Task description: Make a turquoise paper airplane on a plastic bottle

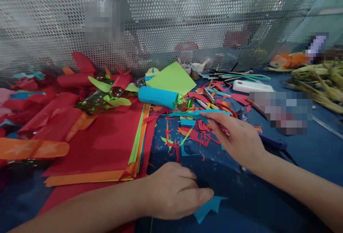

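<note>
My left hand (178, 192) is closed low in the middle of the view. A small blue paper piece (209, 208) with jagged edges sticks out from under its fingertips. Farther forward, my right hand (238, 142) pinches a long, narrow blue paper strip (214, 112) between thumb and fingers, just above a heap of cut paper scraps (200, 136). Right behind the strip lies a green plastic bottle wrapped in blue paper (158, 96), its neck pointing right. The fingertips of my left hand are partly hidden.
Stacked coloured paper sheets (107, 136) lie at left, beside red paper-wrapped bottles (77, 79). A lime-green sheet (174, 79) leans near the perforated metal panel (166, 15). At right are a white power strip-like object (252, 86), a dark blue glue gun-like tool (273, 142) and dry husks (316, 79).
</note>
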{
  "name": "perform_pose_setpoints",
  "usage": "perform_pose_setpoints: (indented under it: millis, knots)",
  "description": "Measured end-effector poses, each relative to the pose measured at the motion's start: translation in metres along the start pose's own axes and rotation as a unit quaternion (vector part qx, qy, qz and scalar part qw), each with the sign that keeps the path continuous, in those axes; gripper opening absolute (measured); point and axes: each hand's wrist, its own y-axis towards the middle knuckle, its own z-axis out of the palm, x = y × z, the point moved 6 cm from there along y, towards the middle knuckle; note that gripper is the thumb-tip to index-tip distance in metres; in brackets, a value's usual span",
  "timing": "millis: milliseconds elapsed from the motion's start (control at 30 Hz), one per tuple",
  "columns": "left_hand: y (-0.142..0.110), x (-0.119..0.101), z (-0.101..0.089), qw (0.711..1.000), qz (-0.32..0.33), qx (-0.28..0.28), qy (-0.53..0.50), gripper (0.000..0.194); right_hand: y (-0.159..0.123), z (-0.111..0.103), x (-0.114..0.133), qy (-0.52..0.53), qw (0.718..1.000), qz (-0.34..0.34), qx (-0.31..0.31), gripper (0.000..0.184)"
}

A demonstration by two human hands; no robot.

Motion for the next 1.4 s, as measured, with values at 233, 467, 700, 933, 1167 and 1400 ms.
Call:
perform_pose_setpoints:
  millis: [233,467,700,933,1167,1400]
  knots:
    - [-0.002,0.035,0.002,0.958,-0.236,-0.020,-0.164,0.015,-0.004,0.040,0.003,0.050,0.980,-0.074,0.181,0.034]
    - [-0.015,0.070,0.000,0.854,-0.455,-0.054,-0.246,0.017,-0.006,0.018,0.005,0.371,0.883,0.120,0.263,0.015]
    - [-0.020,0.091,-0.016,0.888,-0.432,-0.081,-0.134,0.021,-0.013,0.038,-0.009,0.299,0.889,0.132,0.321,0.016]
    - [-0.020,0.089,-0.024,0.917,-0.385,-0.078,0.062,0.046,-0.008,0.032,-0.021,0.247,0.901,0.094,0.344,0.022]
    - [-0.003,0.043,-0.002,0.976,-0.216,0.006,-0.007,0.021,-0.008,0.034,-0.013,0.285,0.887,0.094,0.351,0.027]
    - [-0.001,0.039,0.003,0.985,-0.170,0.013,0.001,0.010,-0.012,0.038,-0.010,0.262,0.892,0.082,0.360,0.025]
